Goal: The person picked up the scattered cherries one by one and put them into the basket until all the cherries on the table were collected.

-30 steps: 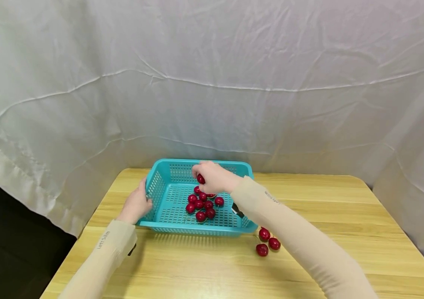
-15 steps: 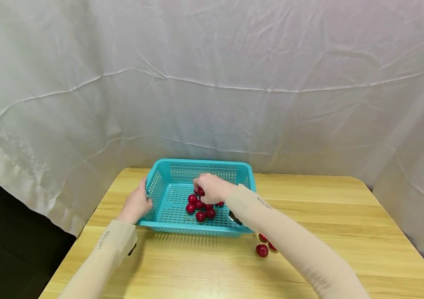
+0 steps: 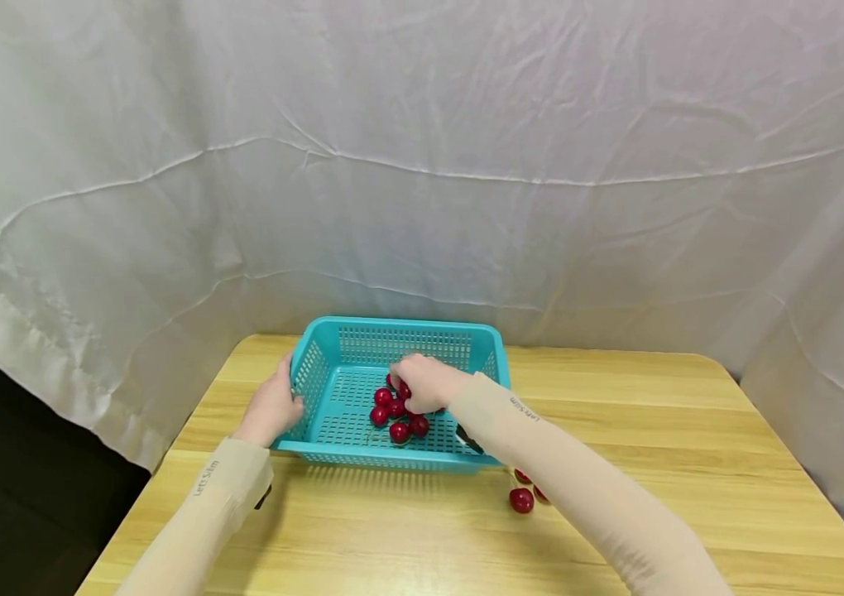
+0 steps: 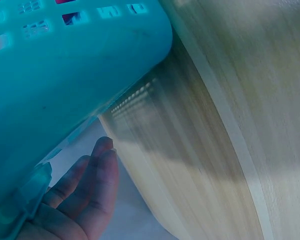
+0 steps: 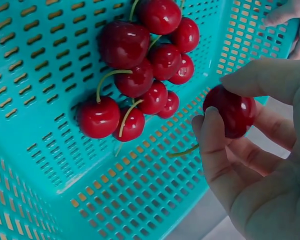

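So, your right hand (image 3: 429, 382) pinches a cherry (image 5: 232, 111) inside the basket (image 3: 392, 459); most of the clustered cherries (image 3: 397, 407) lie on your side of it, contact unclear. Your left hand (image 3: 269, 410) grips the basket's left end. The loose cherries (image 3: 521, 500) sit on the bench (image 3: 362, 530) near your right forearm (image 3: 586, 480), the closer arm.

A pale, wood-grained bench (image 3: 675, 430) with rounded far corners spans the near part of the scene. Beyond it – and down the left and right sides – hangs a creased, silvery-white cloth (image 3: 422, 223); a black area (image 3: 12, 472) shows at near left.
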